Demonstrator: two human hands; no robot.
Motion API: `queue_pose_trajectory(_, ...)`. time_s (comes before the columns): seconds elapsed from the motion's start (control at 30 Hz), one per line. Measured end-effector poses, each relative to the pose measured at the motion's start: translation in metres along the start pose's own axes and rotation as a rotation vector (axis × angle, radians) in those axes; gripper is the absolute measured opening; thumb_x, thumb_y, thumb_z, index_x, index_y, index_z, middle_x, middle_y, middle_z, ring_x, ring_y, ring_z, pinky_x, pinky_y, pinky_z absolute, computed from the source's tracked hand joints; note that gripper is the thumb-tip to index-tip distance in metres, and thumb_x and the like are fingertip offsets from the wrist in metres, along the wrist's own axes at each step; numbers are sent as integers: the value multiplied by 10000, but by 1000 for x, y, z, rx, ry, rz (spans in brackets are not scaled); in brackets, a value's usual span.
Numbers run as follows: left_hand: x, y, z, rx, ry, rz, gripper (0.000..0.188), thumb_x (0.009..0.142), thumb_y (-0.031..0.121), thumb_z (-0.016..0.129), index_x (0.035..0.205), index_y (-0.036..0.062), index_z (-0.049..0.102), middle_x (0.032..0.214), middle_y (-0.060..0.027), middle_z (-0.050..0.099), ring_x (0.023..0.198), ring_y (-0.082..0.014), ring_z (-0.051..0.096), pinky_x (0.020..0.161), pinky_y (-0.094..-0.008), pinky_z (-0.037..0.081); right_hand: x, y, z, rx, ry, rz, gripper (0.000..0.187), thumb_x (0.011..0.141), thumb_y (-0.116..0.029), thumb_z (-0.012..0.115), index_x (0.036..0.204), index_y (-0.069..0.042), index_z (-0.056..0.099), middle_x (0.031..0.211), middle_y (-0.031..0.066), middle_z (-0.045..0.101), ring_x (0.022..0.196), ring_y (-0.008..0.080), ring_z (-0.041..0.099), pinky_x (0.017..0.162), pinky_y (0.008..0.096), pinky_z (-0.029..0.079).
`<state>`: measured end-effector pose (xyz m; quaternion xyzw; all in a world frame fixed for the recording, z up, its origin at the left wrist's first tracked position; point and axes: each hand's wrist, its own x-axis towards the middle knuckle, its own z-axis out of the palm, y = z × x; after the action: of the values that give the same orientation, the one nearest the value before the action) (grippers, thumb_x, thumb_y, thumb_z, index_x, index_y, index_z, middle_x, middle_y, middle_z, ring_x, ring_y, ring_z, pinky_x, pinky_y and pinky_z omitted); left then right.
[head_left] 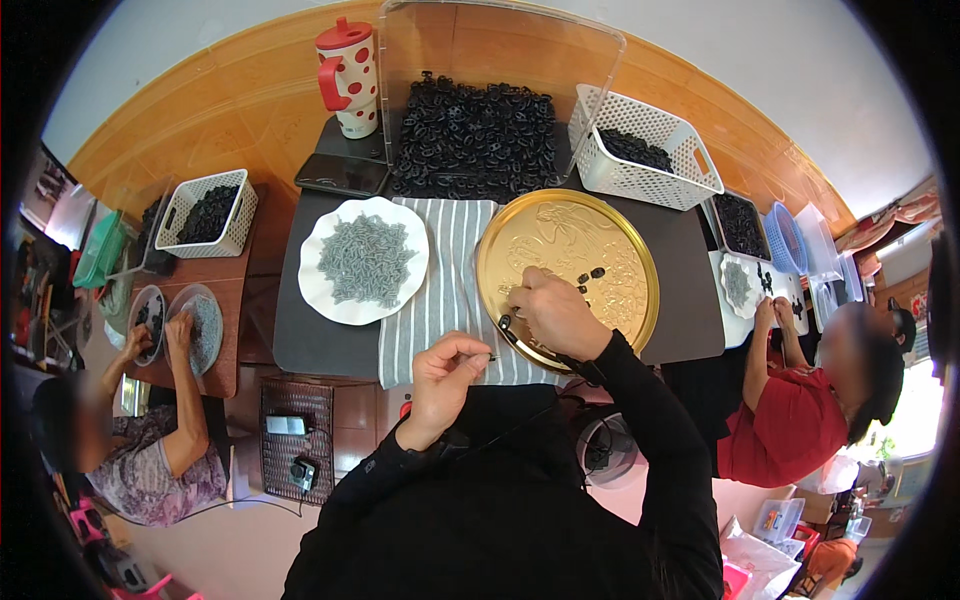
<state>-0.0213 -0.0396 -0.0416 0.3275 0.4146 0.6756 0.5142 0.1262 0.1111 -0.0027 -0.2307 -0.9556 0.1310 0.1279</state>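
My left hand (pixel 443 388) is at the near edge of the striped cloth (pixel 450 270), thumb and forefinger pinched on a small dark piece (pixel 491 357) too tiny to name. Over the round gold tray (pixel 645 300) my right hand (pixel 560 312) bends down with its fingers drawn together; its fingertips hide whatever they hold. Several small black plastic parts (pixel 598 272) lie on the tray beside that hand, and another black part (pixel 505 322) is at its near-left rim. To the left, a scalloped white plate (pixel 312 262) bears a heap of small grey screw-like pieces (pixel 368 258).
Behind the tray, a clear bin (pixel 500 30) holds a heap of black parts (pixel 475 135). Around it are a white basket (pixel 680 190), a dotted tumbler (pixel 350 80) and a dark phone (pixel 343 174). Co-workers sit at tables left (pixel 160 450) and right (pixel 800 420).
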Motion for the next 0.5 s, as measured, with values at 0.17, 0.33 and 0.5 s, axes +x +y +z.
queue_pose_trajectory(0.17, 2, 1, 3, 116, 29, 82, 169, 836, -65, 602, 981, -17, 674, 887, -18, 583, 748, -78, 513, 668, -195, 405, -5, 8, 7, 25, -7, 55, 136, 712, -64, 634, 826, -12, 579, 813, 178, 552, 786, 371, 578, 689, 440, 480)
queue_pose_trajectory(0.33, 7, -4, 3, 74, 25, 74, 195, 843, -78, 586, 1007, -22, 673, 873, -34, 580, 729, -84, 524, 671, -201, 424, -15, -4, -8, 212, 120, 119, 112, 759, -10, 612, 857, 22, 567, 785, 137, 588, 734, 285, 617, 662, 364, 493)
queue_pose_trajectory(0.5, 9, 0, 16, -92, 29, -3, 175, 841, -77, 591, 987, -28, 673, 864, -67, 607, 725, -110, 568, 657, -220, 471, -37, -40, -10, 1188, 304, 479, 162, 849, 32, 593, 1011, 42, 590, 874, 35, 630, 792, 69, 579, 713, 206, 468)
